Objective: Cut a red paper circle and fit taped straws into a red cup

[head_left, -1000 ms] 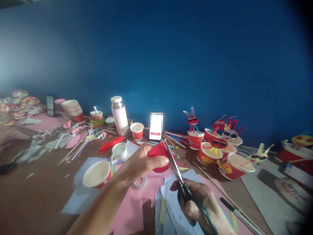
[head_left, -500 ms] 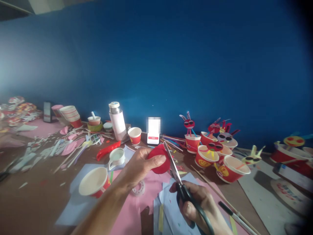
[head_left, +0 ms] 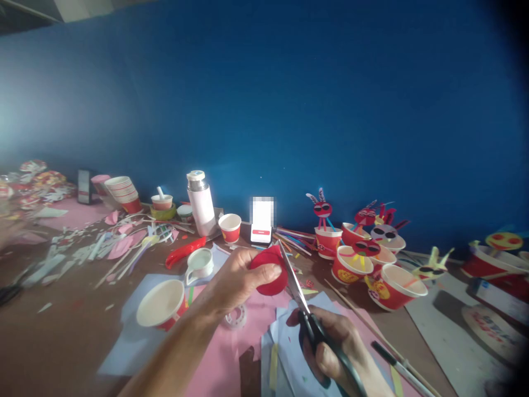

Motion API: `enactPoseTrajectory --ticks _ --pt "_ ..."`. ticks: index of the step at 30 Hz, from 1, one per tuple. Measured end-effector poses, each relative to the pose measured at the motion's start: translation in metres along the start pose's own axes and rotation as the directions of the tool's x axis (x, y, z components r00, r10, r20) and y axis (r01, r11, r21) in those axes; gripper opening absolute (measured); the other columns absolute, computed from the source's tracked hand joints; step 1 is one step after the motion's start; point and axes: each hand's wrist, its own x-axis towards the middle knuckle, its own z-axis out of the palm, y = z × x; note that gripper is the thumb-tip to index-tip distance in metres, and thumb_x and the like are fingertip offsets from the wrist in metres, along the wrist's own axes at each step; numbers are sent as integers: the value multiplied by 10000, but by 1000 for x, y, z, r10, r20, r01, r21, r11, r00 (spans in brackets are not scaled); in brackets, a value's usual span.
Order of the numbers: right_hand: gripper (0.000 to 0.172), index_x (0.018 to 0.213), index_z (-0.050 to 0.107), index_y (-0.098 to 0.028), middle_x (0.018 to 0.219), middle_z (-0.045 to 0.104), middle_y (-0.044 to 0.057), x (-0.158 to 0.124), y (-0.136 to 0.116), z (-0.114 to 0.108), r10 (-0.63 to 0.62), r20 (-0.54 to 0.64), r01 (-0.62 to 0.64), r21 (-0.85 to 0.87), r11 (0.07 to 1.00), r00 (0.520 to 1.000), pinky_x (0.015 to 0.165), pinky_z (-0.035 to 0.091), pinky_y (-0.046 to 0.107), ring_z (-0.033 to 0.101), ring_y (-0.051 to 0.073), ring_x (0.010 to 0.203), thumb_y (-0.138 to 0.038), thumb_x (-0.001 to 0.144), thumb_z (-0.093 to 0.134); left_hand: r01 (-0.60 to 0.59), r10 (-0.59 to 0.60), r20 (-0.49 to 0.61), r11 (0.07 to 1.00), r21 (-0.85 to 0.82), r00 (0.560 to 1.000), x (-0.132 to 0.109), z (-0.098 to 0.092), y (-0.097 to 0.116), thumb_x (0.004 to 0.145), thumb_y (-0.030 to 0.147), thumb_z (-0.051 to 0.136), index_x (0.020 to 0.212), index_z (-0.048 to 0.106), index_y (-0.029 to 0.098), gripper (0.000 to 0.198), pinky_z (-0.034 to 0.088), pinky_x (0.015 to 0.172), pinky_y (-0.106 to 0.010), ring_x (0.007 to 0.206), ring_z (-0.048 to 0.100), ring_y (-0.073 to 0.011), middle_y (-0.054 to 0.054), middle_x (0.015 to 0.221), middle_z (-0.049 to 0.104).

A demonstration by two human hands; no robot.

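Observation:
My left hand [head_left: 243, 273] pinches a red paper disc [head_left: 270, 280], thumb on its face and the other fingers behind. A small pointed bit stands up at the disc's top edge. In my right hand [head_left: 334, 344] is a pair of black-handled scissors [head_left: 297, 286], blades pointing up along the disc's right edge. The blades look nearly closed; whether paper lies between them I cannot tell. Under my hands are pink paper [head_left: 223, 358] and light blue sheets [head_left: 289, 353]. A roll of clear tape [head_left: 235, 317] lies below my left wrist.
Left of my forearm are a paper bowl [head_left: 161, 303], a white mug [head_left: 199, 264] and a red-handled tool [head_left: 184, 252]. Behind stand a thermos [head_left: 201, 204], a paper cup [head_left: 230, 227] and a phone [head_left: 261, 226]. Cups with paper figures [head_left: 322, 209] and a marker [head_left: 403, 366] are on the right.
The whole view has shifted slightly, so things sit a little further right. My hands, the red disc and the scissors keep almost the same pose.

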Motion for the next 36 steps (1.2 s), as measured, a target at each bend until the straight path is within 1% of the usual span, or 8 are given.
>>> enactPoseTrajectory --ticks 5,8,11,14,20,25,28,36 --pt "579 946 573 -142 572 459 -23 -1 2 -1 -12 6 11 14 1000 1000 450 274 227 328 76 441 -664 697 545 -20 21 22 1000 -23 1000 -1 -2 -4 662 334 695 608 583 149 222 348 552 -240 543 445 -91 32 561 507" --pt "597 950 581 -135 536 450 -30 -2 2 -2 -10 13 10 0 1000 1000 445 267 227 329 77 433 -673 695 542 -23 24 63 1000 -18 998 0 -5 -5 678 332 690 629 578 147 222 327 533 -233 525 427 -82 37 547 482" --pt "641 983 581 -131 518 432 -38 -3 2 -2 26 -7 -26 -8 1000 1000 446 274 231 325 81 429 -690 670 556 -10 11 94 1000 -9 995 0 -8 -4 690 315 681 625 564 145 217 315 521 -229 514 411 -77 40 542 464" --pt "635 935 593 -131 529 410 -37 -4 1 -3 61 -19 -61 -11 998 998 448 273 227 318 83 453 -697 648 571 2 -2 114 1000 4 994 0 -10 -2 697 297 670 603 540 143 222 315 523 -227 518 409 -74 37 550 466" --pt "656 952 584 -127 551 427 -30 -4 -3 -1 91 -44 -91 -1 996 995 447 266 229 349 87 459 -698 630 588 2 -4 124 1000 20 992 0 -11 1 692 280 651 570 511 143 230 321 528 -229 520 414 -77 33 548 472" --pt "666 941 588 -115 524 412 -45 -3 -5 1 122 -14 -121 48 992 992 442 257 222 323 72 443 -695 614 607 -5 4 157 1000 8 988 2 -11 2 691 254 636 561 503 143 217 311 514 -224 508 413 -72 37 543 459" --pt "658 954 592 -113 506 420 -46 -4 -6 1 112 -30 -111 27 993 993 444 252 227 332 75 439 -681 624 612 -13 14 167 1000 -6 986 3 -11 1 690 241 634 565 502 143 206 302 503 -219 500 405 -67 39 538 456" --pt "624 874 603 -120 504 407 -52 -3 -14 5 149 -30 -147 68 987 988 437 264 222 317 62 423 -675 594 638 -10 15 176 1000 -29 984 3 -12 1 684 228 631 558 516 140 192 275 483 -212 493 387 -61 32 541 475"
